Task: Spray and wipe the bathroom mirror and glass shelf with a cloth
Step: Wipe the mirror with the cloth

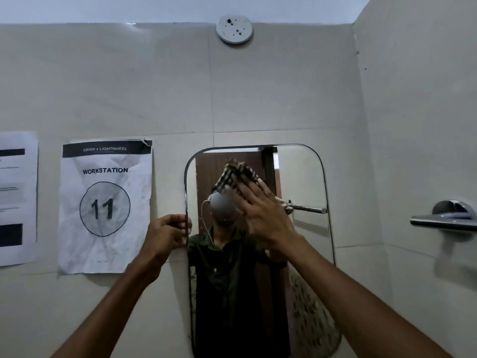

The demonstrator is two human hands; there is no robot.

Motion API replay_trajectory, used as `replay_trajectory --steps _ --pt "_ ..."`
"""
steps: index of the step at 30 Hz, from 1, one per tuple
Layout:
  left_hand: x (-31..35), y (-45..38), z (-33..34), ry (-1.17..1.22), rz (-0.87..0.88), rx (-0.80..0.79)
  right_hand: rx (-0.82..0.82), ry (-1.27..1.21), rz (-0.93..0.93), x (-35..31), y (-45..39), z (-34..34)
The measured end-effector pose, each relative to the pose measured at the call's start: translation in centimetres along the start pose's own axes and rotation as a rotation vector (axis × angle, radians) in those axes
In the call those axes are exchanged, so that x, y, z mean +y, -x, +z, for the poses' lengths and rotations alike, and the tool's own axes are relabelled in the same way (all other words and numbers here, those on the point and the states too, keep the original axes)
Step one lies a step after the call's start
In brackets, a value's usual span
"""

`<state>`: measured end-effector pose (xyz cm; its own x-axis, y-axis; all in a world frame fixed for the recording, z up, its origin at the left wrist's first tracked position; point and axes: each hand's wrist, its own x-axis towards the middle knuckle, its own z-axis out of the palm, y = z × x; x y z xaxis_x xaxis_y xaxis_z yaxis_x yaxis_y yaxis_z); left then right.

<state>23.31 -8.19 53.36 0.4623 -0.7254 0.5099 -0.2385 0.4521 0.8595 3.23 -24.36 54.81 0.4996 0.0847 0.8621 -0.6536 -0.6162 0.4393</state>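
While left hand (167, 232) grips mirror (304, 177) edge, right hand (260, 210) presses cloth (233, 174).

Wall sheet (105, 205) — "WORKSTATION 11"

Tiled bathroom with wall mirror (304, 177), chrome fitting (444, 219), workstation sign (105, 205).

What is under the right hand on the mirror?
A checked cloth, pressed flat against the mirror by the right hand. Only its upper part shows; the rest is covered by the hand.
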Motion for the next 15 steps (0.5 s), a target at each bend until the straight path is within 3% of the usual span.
replay_trajectory --steps 2,5,7,9,13,15 --pt "-0.2 -0.2 -0.4 -0.003 -0.014 -0.001 0.063 -0.029 0.094 2.0 0.0 -0.6" --pt "-0.3 -0.4 -0.7 -0.023 -0.036 -0.011 0.252 -0.167 0.593 3.6 -1.3 -0.9" --pt "-0.4 -0.4 -0.6 -0.013 -0.042 -0.025 0.293 -0.153 0.741 1.8 -3.3 -0.4" --pt "-0.5 -0.4 -0.4 -0.002 -0.043 -0.029 0.285 -0.126 0.663 -1.1 -5.1 0.3" --pt "-1.0 -0.5 -0.6 0.065 -0.057 0.014 0.088 -0.117 0.083 -7.7 -3.9 2.3" --pt "-1.2 0.0 -0.6 0.107 -0.028 0.043 -0.007 -0.098 -0.101 -9.9 -0.9 3.5"
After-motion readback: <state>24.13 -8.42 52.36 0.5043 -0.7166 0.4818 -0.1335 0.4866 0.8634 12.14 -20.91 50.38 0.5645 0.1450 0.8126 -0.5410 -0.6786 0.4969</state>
